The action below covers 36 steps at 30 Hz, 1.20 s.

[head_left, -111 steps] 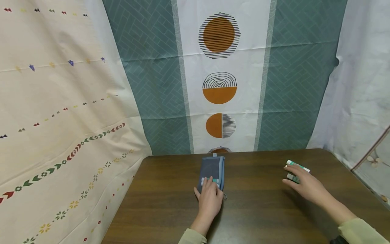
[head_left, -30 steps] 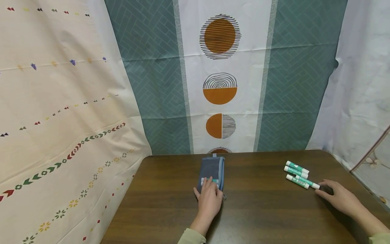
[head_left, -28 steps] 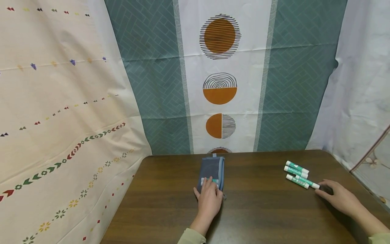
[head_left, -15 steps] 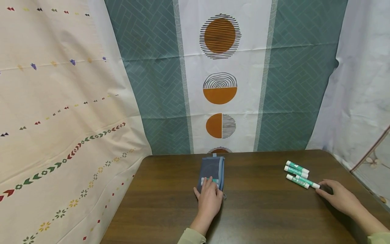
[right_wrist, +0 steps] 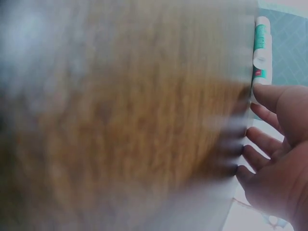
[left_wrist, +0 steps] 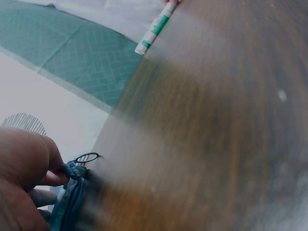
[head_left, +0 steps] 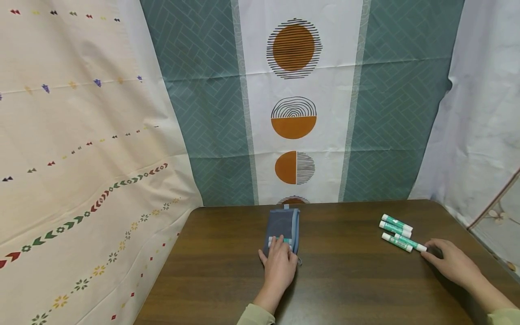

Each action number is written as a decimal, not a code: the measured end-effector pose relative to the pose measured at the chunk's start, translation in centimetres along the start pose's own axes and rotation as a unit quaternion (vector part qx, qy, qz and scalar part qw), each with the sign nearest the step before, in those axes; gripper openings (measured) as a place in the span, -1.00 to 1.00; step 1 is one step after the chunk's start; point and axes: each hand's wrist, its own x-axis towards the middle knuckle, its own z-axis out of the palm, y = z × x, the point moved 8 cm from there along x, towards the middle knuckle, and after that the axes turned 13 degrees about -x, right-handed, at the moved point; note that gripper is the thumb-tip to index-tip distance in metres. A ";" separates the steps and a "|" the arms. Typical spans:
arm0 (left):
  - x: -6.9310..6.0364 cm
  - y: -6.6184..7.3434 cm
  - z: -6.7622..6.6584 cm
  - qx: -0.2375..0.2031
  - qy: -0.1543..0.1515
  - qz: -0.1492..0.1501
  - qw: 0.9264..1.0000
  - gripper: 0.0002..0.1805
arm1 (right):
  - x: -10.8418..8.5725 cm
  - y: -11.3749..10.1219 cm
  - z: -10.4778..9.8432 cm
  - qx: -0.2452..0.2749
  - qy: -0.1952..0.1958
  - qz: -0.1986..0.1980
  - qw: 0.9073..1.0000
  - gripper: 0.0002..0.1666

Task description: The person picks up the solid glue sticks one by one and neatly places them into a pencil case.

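My left hand (head_left: 278, 267) lies on the near part of a blue-grey zip pouch (head_left: 279, 220), thumb spread at its left edge. The fingertips touch a white and green tube (head_left: 287, 241) lying across the pouch. In the left wrist view, fingers of the left hand (left_wrist: 24, 178) bend over the edge of the pouch (left_wrist: 72, 202) beside its cord loop. On the right, my right hand (head_left: 457, 263) pinches the near end of a white and green tube (head_left: 411, 242) between thumb and forefinger. The other fingers of the right hand (right_wrist: 284, 149) are spread and loosely bent.
Three more white and green tubes lie by the pinched one: a back tube (head_left: 397, 222), a middle tube (head_left: 395, 228) and a front tube (head_left: 396, 242). The brown table (head_left: 227, 271) reaches patterned cloths (head_left: 215, 135) behind and at both sides.
Since the oldest frame my right hand has moved right and nearer, off the tubes it covered, to the end of one tube. During the last second nothing has visibly moved.
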 end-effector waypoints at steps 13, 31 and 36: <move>-0.1 0.0 0.0 0.002 0.001 -0.002 1.000 -0.63 | -0.2 0.1 0.1 -0.001 -0.015 0.017 1.000 -0.74; 0.0 0.0 0.0 0.000 -0.004 -0.004 1.000 -0.64 | -0.4 0.6 0.1 -0.003 -0.035 0.040 0.999 -0.56; 0.0 0.0 -0.1 0.001 -0.003 -0.004 1.000 -0.65 | -0.5 0.5 0.0 0.001 -0.044 0.049 0.998 -0.48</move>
